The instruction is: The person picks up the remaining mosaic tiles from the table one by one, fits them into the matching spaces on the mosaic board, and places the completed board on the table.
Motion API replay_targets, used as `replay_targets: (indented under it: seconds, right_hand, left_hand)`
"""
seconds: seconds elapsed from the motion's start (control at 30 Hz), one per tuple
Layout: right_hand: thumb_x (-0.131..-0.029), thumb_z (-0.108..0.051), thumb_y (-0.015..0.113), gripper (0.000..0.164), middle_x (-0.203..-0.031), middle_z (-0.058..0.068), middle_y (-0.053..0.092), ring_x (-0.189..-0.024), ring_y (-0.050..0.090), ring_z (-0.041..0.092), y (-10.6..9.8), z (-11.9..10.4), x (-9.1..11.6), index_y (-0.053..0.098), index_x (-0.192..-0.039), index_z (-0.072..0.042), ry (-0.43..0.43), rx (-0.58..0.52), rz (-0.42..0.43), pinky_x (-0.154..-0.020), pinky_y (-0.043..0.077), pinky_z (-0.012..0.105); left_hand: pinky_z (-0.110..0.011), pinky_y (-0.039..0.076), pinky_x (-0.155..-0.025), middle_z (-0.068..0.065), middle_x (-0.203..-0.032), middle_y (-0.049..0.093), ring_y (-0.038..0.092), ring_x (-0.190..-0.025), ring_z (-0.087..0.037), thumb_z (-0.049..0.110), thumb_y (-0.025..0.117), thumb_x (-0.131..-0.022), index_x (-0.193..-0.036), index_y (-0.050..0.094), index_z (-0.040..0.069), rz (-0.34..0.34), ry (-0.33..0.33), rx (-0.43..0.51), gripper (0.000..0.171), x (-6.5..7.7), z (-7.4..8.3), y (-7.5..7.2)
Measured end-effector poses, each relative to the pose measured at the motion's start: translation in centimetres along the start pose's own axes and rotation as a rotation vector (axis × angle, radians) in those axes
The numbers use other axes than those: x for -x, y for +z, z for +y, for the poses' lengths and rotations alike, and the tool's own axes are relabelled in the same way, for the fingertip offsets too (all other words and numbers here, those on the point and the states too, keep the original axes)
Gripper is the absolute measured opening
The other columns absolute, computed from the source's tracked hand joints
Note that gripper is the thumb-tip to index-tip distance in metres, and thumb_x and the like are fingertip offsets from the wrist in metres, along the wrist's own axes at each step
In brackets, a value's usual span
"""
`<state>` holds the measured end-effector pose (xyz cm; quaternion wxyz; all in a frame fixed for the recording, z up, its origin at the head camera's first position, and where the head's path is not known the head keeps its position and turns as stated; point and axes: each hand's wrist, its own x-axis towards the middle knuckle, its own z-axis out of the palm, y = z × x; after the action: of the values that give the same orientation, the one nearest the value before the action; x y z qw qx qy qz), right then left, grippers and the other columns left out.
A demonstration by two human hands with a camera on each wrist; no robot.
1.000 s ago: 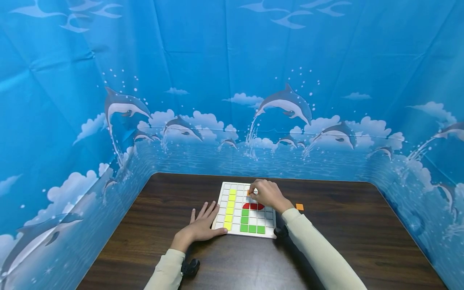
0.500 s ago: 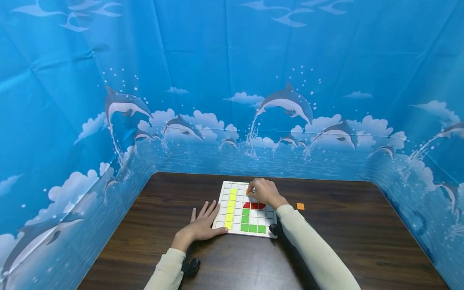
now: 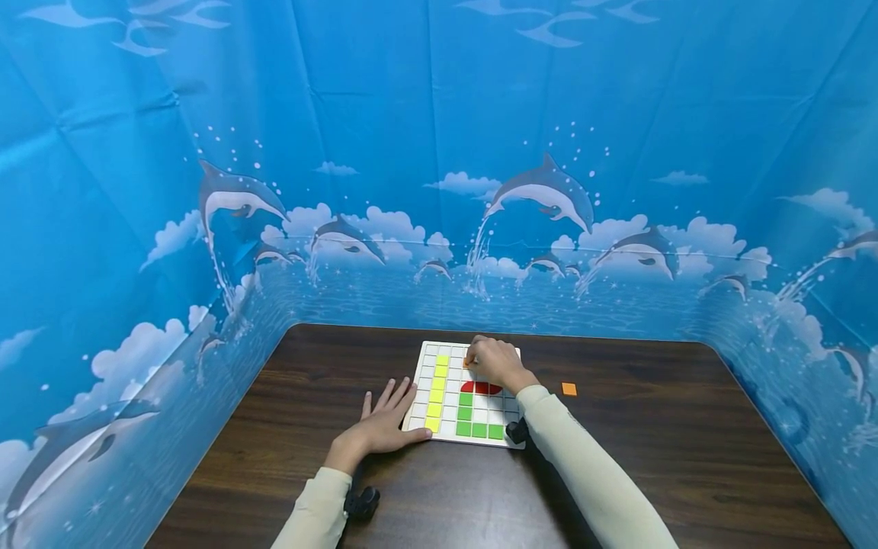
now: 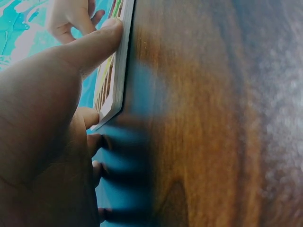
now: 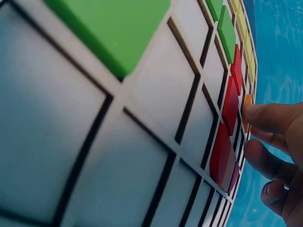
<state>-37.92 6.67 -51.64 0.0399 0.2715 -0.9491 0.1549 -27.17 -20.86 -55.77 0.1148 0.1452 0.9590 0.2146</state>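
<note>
A white gridded board (image 3: pixel 480 417) lies on the table with colored tiles set in its cells. My right hand (image 3: pixel 497 361) reaches over its far part, thumb and fingertips pinching an orange square tile (image 5: pixel 247 102) at the grid surface. Whether that tile sits fully in a cell is hidden by the fingers. My left hand (image 3: pixel 379 428) lies spread at the board's left side, its thumb (image 4: pixel 102 42) resting on the near left edge. On the board are a column of yellow tiles (image 3: pixel 437 385), an L of green tiles (image 3: pixel 464 415) and a row of red pieces (image 3: pixel 482 389), some with rounded ends.
A loose orange tile (image 3: pixel 569 390) lies on the dark wooden table (image 3: pixel 638 427), to the right of the board. A blue curtain (image 3: pixel 384 114) printed with dolphins surrounds the table's back and sides. Each wrist carries a small black camera (image 3: pixel 362 504).
My right hand has shifted slightly left with the orange tile, staying over the far part of the board. The left hand keeps its place.
</note>
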Motion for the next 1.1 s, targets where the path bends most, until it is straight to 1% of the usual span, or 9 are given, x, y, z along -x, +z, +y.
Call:
replay_targets:
  seconds: [0.07, 0.23, 0.3, 0.4, 0.57, 0.7, 0.8, 0.93, 1.1]
  right_hand:
    - [-0.099, -0.019, 0.078, 0.009, -0.115, 0.002, 0.074, -0.071, 0.060, 0.012, 0.0, 0.0, 0.0, 0.085, -0.104, -0.019, -0.011, 0.022, -0.004, -0.055, 0.043, 0.026]
    - [-0.102, -0.019, 0.075, 0.013, -0.118, 0.002, 0.074, -0.074, 0.062, 0.013, -0.1, -0.2, 0.1, 0.085, -0.110, -0.017, -0.025, 0.076, -0.034, -0.058, 0.048, 0.028]
    - [-0.102, -0.018, 0.074, 0.013, -0.118, 0.001, 0.074, -0.077, 0.063, 0.014, -0.1, -0.4, 0.2, 0.085, -0.111, -0.017, -0.032, 0.091, -0.039, -0.062, 0.051, 0.030]
    - [-0.102, -0.017, 0.074, 0.013, -0.117, 0.001, 0.074, -0.077, 0.064, 0.015, -0.2, -0.4, 0.4, 0.084, -0.110, -0.017, -0.049, 0.093, -0.035, -0.062, 0.052, 0.030]
    - [-0.102, -0.015, 0.073, 0.013, -0.117, 0.001, 0.075, -0.082, 0.068, 0.017, -0.3, -0.4, 0.9, 0.084, -0.110, -0.017, -0.052, 0.065, -0.035, -0.061, 0.051, 0.030]
    - [-0.102, -0.014, 0.071, 0.015, -0.117, 0.002, 0.076, -0.086, 0.071, 0.019, -0.3, -0.3, 1.2, 0.085, -0.109, -0.017, -0.053, 0.042, -0.033, -0.061, 0.051, 0.031]
    - [-0.103, -0.016, 0.071, 0.015, -0.120, 0.002, 0.076, -0.091, 0.073, 0.020, -0.4, -0.3, 1.3, 0.085, -0.109, -0.018, -0.048, 0.040, -0.039, -0.066, 0.055, 0.032]
    - [-0.103, -0.019, 0.072, 0.014, -0.124, 0.003, 0.075, -0.095, 0.074, 0.020, -0.4, -0.2, 1.4, 0.084, -0.110, -0.018, -0.049, 0.024, -0.054, -0.073, 0.061, 0.036]
    - [-0.102, -0.021, 0.074, 0.013, -0.126, 0.004, 0.073, -0.094, 0.073, 0.020, -0.4, -0.1, 1.7, 0.084, -0.110, -0.018, -0.053, -0.011, -0.042, -0.076, 0.061, 0.039]
  left_hand:
    - [-0.072, -0.009, -0.128, -0.004, -0.182, 0.008, -0.002, -0.169, -0.033, 0.085, 0.057, -0.090, -0.173, 0.017, 0.021, 0.003, -0.002, -0.006, 0.112, -0.2, -0.3, 0.2]
    - [-0.071, -0.008, -0.128, 0.000, -0.182, 0.007, -0.001, -0.169, -0.030, 0.082, 0.061, -0.090, -0.173, 0.018, 0.024, 0.006, -0.015, -0.010, 0.111, -0.6, -0.8, 0.5]
    - [-0.070, -0.008, -0.128, 0.000, -0.182, 0.007, -0.002, -0.169, -0.030, 0.083, 0.060, -0.089, -0.173, 0.017, 0.025, 0.007, -0.015, -0.009, 0.111, -0.6, -0.7, 0.5]
    - [-0.071, -0.008, -0.128, 0.000, -0.182, 0.007, -0.001, -0.169, -0.031, 0.085, 0.058, -0.089, -0.173, 0.017, 0.024, 0.010, -0.011, -0.011, 0.112, -0.6, -0.8, 0.6]
    - [-0.072, -0.008, -0.128, -0.003, -0.182, 0.009, 0.000, -0.169, -0.034, 0.087, 0.056, -0.088, -0.173, 0.017, 0.022, 0.010, -0.004, -0.010, 0.114, -0.3, -0.5, 0.4]
    - [-0.077, -0.009, -0.125, -0.009, -0.181, 0.010, 0.000, -0.168, -0.039, 0.084, 0.058, -0.090, -0.173, 0.018, 0.019, 0.008, 0.022, 0.022, 0.113, 0.4, 0.3, -0.3]
    - [-0.077, -0.010, -0.124, -0.013, -0.181, 0.013, 0.001, -0.167, -0.041, 0.080, 0.062, -0.091, -0.172, 0.021, 0.015, 0.003, 0.031, 0.048, 0.112, 1.0, 1.2, -1.0]
    - [-0.076, -0.010, -0.125, -0.012, -0.181, 0.012, 0.000, -0.168, -0.040, 0.080, 0.061, -0.091, -0.172, 0.021, 0.014, 0.003, 0.025, 0.054, 0.112, 0.9, 1.2, -1.0]
    - [-0.074, -0.008, -0.127, -0.007, -0.182, 0.009, 0.000, -0.168, -0.036, 0.088, 0.055, -0.088, -0.173, 0.017, 0.019, 0.004, 0.001, 0.005, 0.116, 0.1, 0.0, -0.1]
